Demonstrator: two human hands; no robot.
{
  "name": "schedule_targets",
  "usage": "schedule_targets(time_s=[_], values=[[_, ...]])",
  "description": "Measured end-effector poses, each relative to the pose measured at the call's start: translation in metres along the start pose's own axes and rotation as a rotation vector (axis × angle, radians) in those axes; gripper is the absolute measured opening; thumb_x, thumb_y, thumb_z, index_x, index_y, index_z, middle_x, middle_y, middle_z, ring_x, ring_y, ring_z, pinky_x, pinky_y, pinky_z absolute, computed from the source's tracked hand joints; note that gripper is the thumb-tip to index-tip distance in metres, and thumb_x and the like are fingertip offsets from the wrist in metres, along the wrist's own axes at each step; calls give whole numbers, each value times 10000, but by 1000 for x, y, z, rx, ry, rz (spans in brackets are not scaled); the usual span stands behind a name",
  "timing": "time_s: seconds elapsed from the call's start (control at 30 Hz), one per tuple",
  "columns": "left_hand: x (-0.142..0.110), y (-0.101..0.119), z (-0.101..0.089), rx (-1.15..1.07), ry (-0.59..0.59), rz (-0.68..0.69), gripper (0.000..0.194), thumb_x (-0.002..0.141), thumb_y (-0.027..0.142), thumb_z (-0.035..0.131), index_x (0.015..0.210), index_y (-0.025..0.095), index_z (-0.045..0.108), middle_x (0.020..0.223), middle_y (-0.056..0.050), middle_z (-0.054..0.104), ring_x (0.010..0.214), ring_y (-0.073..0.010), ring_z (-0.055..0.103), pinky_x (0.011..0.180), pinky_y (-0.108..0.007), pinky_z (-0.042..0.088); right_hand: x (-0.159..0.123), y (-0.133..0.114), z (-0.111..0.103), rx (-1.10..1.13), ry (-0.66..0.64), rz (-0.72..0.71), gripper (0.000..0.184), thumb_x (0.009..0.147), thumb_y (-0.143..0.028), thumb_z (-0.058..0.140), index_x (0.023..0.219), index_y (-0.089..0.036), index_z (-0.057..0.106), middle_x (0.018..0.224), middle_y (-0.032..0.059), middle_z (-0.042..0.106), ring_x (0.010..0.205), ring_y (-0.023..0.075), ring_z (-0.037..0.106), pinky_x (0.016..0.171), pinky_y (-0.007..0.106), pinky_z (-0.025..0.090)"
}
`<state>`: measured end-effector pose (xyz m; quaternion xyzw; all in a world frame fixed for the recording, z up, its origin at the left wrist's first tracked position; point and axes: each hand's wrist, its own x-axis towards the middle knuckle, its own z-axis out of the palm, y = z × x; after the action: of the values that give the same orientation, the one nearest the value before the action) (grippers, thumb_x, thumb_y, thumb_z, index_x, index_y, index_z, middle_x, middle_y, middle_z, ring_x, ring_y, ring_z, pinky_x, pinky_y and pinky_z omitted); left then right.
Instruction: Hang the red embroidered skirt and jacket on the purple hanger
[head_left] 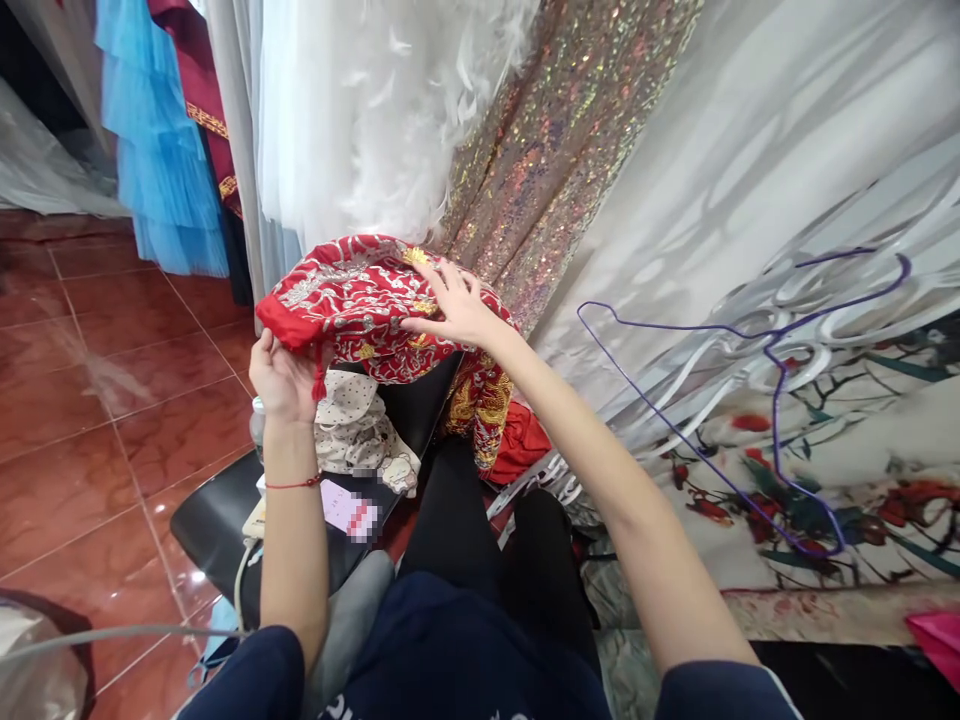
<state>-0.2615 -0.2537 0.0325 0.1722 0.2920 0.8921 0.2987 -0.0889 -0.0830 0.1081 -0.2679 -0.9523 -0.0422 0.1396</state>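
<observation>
A red garment (352,290) with silver embroidery, gold motifs and a red tassel (319,375) is held up in front of me. My left hand (281,380) grips its plain red end from below, the fingertips partly hidden by the cloth. Across the top of the embroidery lies my right hand (454,310), its fingers spread and resting on the fabric. The garment's lower part (480,410), dense with gold, hangs down near my knees.
On a black chair (217,515) to the left are a polka-dot cloth bag (352,430) and a phone (349,510). A purple hanger (694,328) hangs on the white scrollwork at right. White feathered fabric (360,120) and a sequinned gown (555,150) hang ahead. A cable (150,632) crosses the lower left.
</observation>
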Motion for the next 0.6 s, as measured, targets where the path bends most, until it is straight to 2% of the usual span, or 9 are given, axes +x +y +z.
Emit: schedule_targets(time_s=[0.1, 0.17, 0.27, 0.33, 0.43, 0.5, 0.6], values=[[-3, -1, 1, 112, -23, 0, 415, 989, 345, 294, 1083, 210, 675, 1236, -39, 719, 1219, -209, 637, 983, -310, 593, -3, -30, -18, 17, 70, -134, 1048, 823, -807, 523, 1623, -233, 164, 1696, 168, 204, 1574, 360, 156, 1234, 629, 156], [-4, -1, 2, 171, -43, -1, 389, 974, 392, 329, 1072, 224, 666, 1281, -28, 697, 1253, -221, 620, 1012, -321, 584, -2, -54, -23, -10, 136, -176, 931, 862, -659, 600, 1607, -242, 229, 1672, 157, 278, 1557, 362, 209, 1217, 637, 183], [-5, -1, 0, 188, -61, -5, 333, 946, 408, 396, 1005, 215, 661, 1182, -61, 717, 1191, -245, 652, 1027, -383, 580, 0, -83, -28, -78, 155, -222, 490, 978, -334, 490, 1464, -275, 489, 1485, 88, 562, 1442, 313, 425, 1180, 580, 279], [-4, 0, -3, 175, -53, -24, 264, 923, 374, 445, 923, 203, 648, 1036, -77, 727, 1101, -240, 684, 1011, -406, 583, 0, -91, -32, -105, 132, -208, 418, 1005, -199, 358, 1340, -264, 599, 1281, 55, 699, 1270, 263, 584, 1116, 499, 379], [-2, 2, -12, 285, -73, -25, 202, 857, 381, 555, 830, 197, 635, 940, -74, 715, 1000, -217, 704, 904, -356, 613, -1, -82, -46, -112, 184, -79, 452, 1019, -177, 275, 1330, -242, 596, 1133, 60, 740, 1061, 242, 673, 965, 426, 485], [0, 1, -21, 513, -131, -65, 284, 821, 461, 613, 807, 181, 661, 922, -87, 717, 936, -223, 707, 752, -309, 625, -1, -67, -57, -105, 270, 35, 454, 1029, -228, 259, 1369, -240, 559, 1091, 74, 734, 1017, 261, 681, 914, 436, 505], [3, -5, -34, 845, -205, -227, 459, 772, 607, 682, 772, 147, 689, 829, -120, 722, 843, -260, 706, 590, -293, 589, -1, -42, -74, -69, 389, 133, 484, 1039, -316, 195, 1392, -245, 518, 1066, 89, 719, 1029, 289, 679, 906, 468, 512]])
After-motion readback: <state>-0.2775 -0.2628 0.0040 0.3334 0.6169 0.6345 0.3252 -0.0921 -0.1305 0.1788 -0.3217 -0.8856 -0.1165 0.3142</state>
